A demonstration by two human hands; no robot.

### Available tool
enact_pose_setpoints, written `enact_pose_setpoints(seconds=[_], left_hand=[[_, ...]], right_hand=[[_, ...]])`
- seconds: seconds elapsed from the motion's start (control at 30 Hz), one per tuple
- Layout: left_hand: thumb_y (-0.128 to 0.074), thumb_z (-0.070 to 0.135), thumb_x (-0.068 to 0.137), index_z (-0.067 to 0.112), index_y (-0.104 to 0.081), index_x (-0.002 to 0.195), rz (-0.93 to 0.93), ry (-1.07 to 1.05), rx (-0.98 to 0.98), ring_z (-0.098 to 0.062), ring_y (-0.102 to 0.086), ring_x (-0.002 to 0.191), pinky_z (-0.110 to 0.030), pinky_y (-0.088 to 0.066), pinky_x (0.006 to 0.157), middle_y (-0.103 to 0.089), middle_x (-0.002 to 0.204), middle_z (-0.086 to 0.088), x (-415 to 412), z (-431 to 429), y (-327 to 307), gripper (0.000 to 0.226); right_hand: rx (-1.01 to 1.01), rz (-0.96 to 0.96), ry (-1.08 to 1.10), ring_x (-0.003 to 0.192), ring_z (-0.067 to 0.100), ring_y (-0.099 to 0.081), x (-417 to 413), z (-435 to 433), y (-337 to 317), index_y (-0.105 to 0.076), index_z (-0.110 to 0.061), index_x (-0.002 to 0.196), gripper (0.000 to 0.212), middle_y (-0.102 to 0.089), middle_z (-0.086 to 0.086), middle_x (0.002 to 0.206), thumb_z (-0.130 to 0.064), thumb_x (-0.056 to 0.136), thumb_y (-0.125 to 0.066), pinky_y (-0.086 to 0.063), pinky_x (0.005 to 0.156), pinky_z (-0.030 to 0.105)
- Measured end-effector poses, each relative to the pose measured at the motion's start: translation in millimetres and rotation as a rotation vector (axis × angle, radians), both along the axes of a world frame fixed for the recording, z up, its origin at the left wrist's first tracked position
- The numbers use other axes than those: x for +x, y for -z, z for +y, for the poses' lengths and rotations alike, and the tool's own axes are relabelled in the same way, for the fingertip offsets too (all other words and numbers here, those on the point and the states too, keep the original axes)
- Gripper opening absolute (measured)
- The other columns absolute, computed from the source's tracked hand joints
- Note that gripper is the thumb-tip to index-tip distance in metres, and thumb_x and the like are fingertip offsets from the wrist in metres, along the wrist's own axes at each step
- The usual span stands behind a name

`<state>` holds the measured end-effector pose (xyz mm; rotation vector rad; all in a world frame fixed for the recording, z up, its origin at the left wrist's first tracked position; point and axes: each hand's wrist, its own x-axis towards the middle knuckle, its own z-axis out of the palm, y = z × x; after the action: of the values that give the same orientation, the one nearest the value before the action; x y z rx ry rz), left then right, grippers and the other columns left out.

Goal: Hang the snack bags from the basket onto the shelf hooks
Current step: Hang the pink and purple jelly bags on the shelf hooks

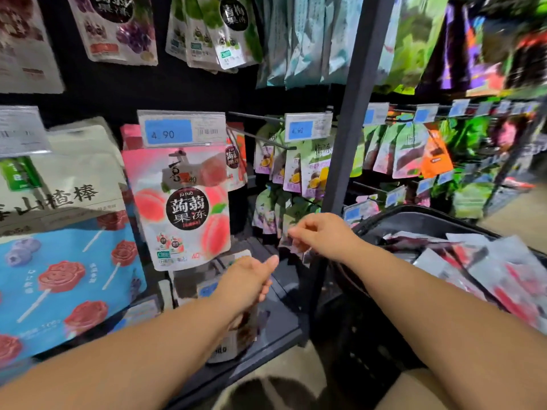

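Observation:
The black basket (420,218) stands at the lower right, holding several red, white and grey snack bags (488,270). My right hand (324,235) is just left of the basket's rim, fingers pinched on the top edge of a small purple-grey snack bag (296,247) in front of the low row of purple bags. My left hand (248,281) is lower and to the left, curled with the thumb out; a dark snack bag (241,332) hangs right below it, apparently in its grip. Two bare shelf hooks (263,139) stick out above, between the pink and purple bags.
A pink peach jelly bag (183,208) hangs under a 4.90 price tag (181,129). Purple passion-fruit bags (296,170) hang to its right. A grey upright post (346,137) splits the shelving. Large blue and white bags (65,261) fill the left.

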<state>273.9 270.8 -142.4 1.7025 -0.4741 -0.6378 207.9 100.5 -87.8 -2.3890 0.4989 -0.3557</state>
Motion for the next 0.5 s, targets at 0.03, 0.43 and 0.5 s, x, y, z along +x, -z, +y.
enact_pose_setpoints(seconds=[0.03, 0.43, 0.5], left_hand=[[-0.060, 0.036, 0.096, 0.013, -0.045, 0.067, -0.083, 0.013, 0.041, -0.017, -0.048, 0.053, -0.027, -0.040, 0.057, -0.053, 0.061, -0.004, -3.1, -11.4, 1.7, 0.040], [-0.066, 0.042, 0.089, 0.024, -0.054, 0.093, -0.914, 0.373, 0.011, -0.015, -0.047, 0.095, -0.028, -0.038, 0.079, -0.052, 0.092, 0.009, -51.2, -136.7, 0.3, 0.022], [-0.065, 0.045, 0.090, 0.023, -0.058, 0.097, -0.934, 0.525, 0.026, -0.013, -0.048, 0.099, -0.030, -0.041, 0.088, -0.053, 0.096, 0.010, -58.3, -152.7, -1.3, 0.024]], right_hand=[[0.009, -0.003, 0.023, 0.062, -0.001, -0.064, -6.0, -7.8, -0.7, -0.070, -0.020, 0.072, 0.028, -0.070, -0.008, 0.065, -0.036, 0.094, -0.065, -0.046, 0.064, 0.019], [-0.098, 0.005, 0.458, 0.077, 0.017, -0.066, -128.9, -99.8, 10.1, -0.065, -0.027, 0.068, 0.023, -0.067, -0.007, 0.071, -0.031, 0.091, -0.067, -0.049, 0.073, 0.032], [-0.164, 0.081, 0.527, 0.078, 0.018, -0.061, -159.7, -115.6, 15.6, -0.069, -0.024, 0.079, 0.014, -0.063, -0.010, 0.072, -0.032, 0.090, -0.067, -0.045, 0.070, 0.031]])
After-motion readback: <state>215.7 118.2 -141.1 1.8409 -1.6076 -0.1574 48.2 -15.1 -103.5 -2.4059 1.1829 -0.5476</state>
